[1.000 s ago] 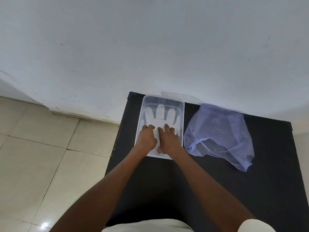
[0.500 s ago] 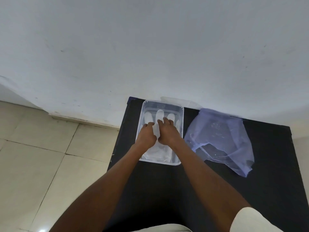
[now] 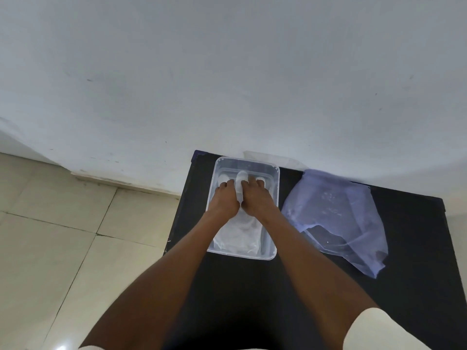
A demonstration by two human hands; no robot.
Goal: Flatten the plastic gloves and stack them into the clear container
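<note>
In the head view, the clear container (image 3: 274, 248) lies on the black tabletop (image 3: 417, 286), near the far left corner. Both hands are inside it, side by side and almost touching. The left hand (image 3: 225, 200) and the right hand (image 3: 255, 198) press palm-down on a white plastic glove (image 3: 241, 238) that lies flat on the container floor. The fingers (image 3: 228, 183) of each hand are spread a little and laid flat; they clamp nothing, they only push down.

One second ago the hands rested near the cuff end, at 6 o'clock of the container. Now they have slid toward 12 o'clock and cover the glove's palm, so that only the tips of the glove's own fingers show beyond them. This probably means that one smoothing stroke is nearly finished and the air is pressed out.

At 3 o'clock from the container, just beside it, lies a bluish plastic bag (image 3: 336, 213), crumpled. Whether more gloves are inside it cannot be told.
</note>
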